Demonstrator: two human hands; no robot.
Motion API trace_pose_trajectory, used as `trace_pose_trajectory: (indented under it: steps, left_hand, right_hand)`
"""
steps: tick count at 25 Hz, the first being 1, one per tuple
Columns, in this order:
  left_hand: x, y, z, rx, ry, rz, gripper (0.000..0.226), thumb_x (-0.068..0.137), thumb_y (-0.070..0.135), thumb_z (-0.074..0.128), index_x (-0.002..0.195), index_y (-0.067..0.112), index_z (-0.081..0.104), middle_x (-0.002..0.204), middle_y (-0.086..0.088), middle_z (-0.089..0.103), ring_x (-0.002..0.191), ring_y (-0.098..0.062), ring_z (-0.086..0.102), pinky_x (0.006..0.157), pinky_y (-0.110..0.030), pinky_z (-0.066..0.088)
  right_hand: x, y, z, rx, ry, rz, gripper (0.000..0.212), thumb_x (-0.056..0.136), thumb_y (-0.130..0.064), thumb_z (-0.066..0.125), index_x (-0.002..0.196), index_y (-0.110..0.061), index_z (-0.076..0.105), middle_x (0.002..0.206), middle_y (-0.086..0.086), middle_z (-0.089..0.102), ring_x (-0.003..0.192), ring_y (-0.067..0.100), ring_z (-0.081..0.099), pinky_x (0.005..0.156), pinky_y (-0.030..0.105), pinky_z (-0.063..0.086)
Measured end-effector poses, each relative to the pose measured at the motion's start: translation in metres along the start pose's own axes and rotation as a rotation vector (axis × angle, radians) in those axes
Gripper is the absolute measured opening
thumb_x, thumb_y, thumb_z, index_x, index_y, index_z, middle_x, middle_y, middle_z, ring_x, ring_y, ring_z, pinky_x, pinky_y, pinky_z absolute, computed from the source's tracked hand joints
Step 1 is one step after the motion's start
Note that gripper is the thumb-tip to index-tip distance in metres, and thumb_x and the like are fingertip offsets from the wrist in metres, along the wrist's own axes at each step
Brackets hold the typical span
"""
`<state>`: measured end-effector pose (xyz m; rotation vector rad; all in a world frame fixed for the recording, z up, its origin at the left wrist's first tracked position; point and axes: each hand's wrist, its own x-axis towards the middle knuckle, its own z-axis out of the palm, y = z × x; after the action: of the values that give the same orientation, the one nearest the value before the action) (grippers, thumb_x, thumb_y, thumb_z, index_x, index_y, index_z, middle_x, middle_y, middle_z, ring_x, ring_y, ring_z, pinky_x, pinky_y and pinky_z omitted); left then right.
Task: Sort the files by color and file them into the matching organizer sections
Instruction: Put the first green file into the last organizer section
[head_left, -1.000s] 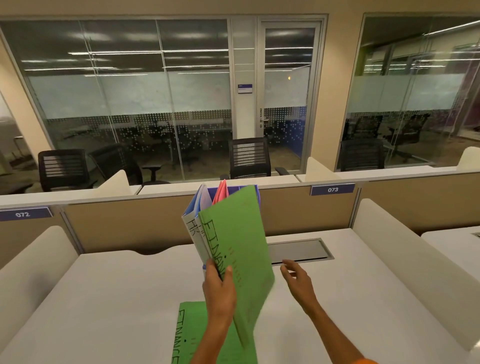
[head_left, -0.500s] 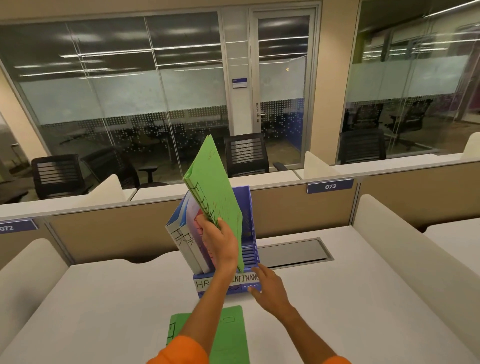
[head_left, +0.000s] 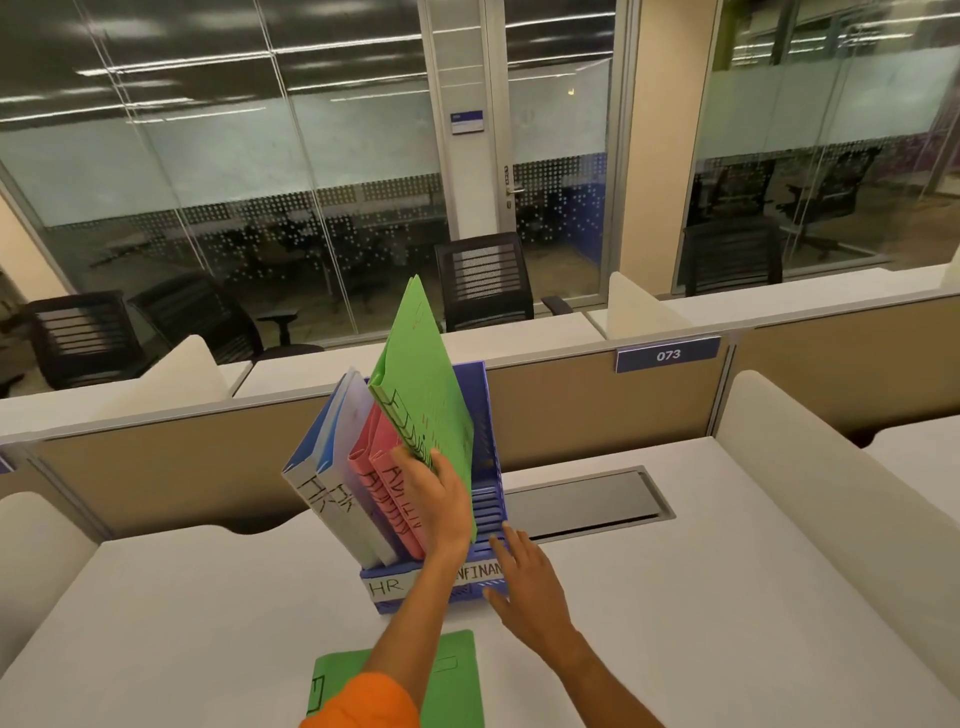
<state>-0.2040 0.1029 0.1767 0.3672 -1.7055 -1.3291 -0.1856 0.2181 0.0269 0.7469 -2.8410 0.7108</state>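
The left hand (head_left: 435, 493) is closed on the lower edge of a green file (head_left: 423, 410), thumb on its front face, holding it tilted with its top leaning away over the right-hand section of the blue organizer (head_left: 485, 519); the file's bottom corner is down inside that section. The right hand (head_left: 524, 582) is open, fingers spread, its fingertips touching the organizer's front right corner beside the white label strip (head_left: 387, 588) that reads "HR" and part of "FINAN". The organizer stands near the middle of the bench (head_left: 727, 597), toward its far edge, just left of a grey cable hatch (head_left: 584, 501). Its left section holds two blue files (head_left: 332, 467) marked "HR", the middle one two pink files (head_left: 387, 493). A second green file (head_left: 452, 675) lies flat at the bench's near edge, partly under the left forearm and its orange sleeve (head_left: 363, 701).
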Motion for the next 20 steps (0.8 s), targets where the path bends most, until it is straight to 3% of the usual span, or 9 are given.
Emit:
trace_pose_trajectory:
  steps: [2, 4, 11, 14, 17, 20]
  left_hand:
    - [-0.001, -0.017, 0.007, 0.021, -0.005, 0.003, 0.022, 0.100, 0.008, 0.043, 0.110, 0.028, 0.039, 0.097, -0.005, 0.056, 0.076, -0.018, 0.056, 0.059, -0.019, 0.047]
    - [-0.004, -0.034, 0.012, 0.045, -0.015, -0.003, 0.017, 0.100, 0.008, 0.044, 0.111, 0.021, 0.040, 0.095, -0.007, 0.056, 0.073, -0.021, 0.054, 0.059, -0.018, 0.045]
    - [-0.022, -0.078, 0.021, 0.216, -0.061, -0.059, 0.019, 0.099, 0.009, 0.047, 0.117, 0.002, 0.044, 0.092, -0.002, 0.057, 0.069, -0.020, 0.057, 0.052, -0.006, 0.040]
    - [-0.032, -0.087, 0.022, 0.201, -0.102, -0.115, 0.020, 0.099, 0.005, 0.046, 0.119, 0.001, 0.043, 0.088, 0.008, 0.053, 0.066, 0.001, 0.058, 0.056, 0.000, 0.041]
    - [-0.041, -0.096, 0.020, 0.170, -0.147, -0.160, 0.021, 0.100, 0.005, 0.044, 0.121, 0.007, 0.041, 0.088, 0.017, 0.048, 0.079, 0.018, 0.056, 0.061, 0.003, 0.039]
    - [-0.045, -0.099, 0.019, 0.158, -0.161, -0.192, 0.020, 0.101, 0.009, 0.043, 0.121, 0.010, 0.040, 0.087, 0.015, 0.050, 0.077, 0.003, 0.059, 0.061, 0.000, 0.042]
  right_hand:
    - [0.000, -0.001, 0.006, -0.022, 0.006, -0.009, 0.075, 0.071, -0.043, 0.081, 0.135, -0.015, 0.055, 0.143, 0.012, 0.052, 0.129, 0.032, 0.053, 0.099, 0.041, 0.050]
    - [-0.001, 0.000, 0.012, -0.035, 0.024, 0.003, 0.079, 0.065, -0.046, 0.085, 0.132, -0.015, 0.058, 0.139, 0.011, 0.056, 0.125, 0.030, 0.057, 0.095, 0.039, 0.053]
    - [0.001, 0.003, 0.026, -0.081, 0.039, 0.036, 0.077, 0.079, -0.046, 0.072, 0.145, -0.018, 0.042, 0.155, 0.009, 0.034, 0.142, 0.030, 0.034, 0.111, 0.043, 0.035]
    - [0.002, 0.006, 0.032, -0.059, 0.028, 0.043, 0.078, 0.085, -0.047, 0.065, 0.150, -0.020, 0.032, 0.160, 0.006, 0.022, 0.147, 0.029, 0.020, 0.115, 0.042, 0.025]
    - [0.002, 0.008, 0.038, -0.046, -0.006, 0.057, 0.080, 0.088, -0.049, 0.062, 0.153, -0.024, 0.022, 0.163, 0.002, 0.010, 0.149, 0.026, 0.009, 0.118, 0.040, 0.019]
    - [0.003, 0.010, 0.040, -0.042, -0.021, 0.065, 0.081, 0.088, -0.049, 0.061, 0.153, -0.024, 0.020, 0.163, 0.002, 0.009, 0.149, 0.027, 0.008, 0.118, 0.040, 0.019]
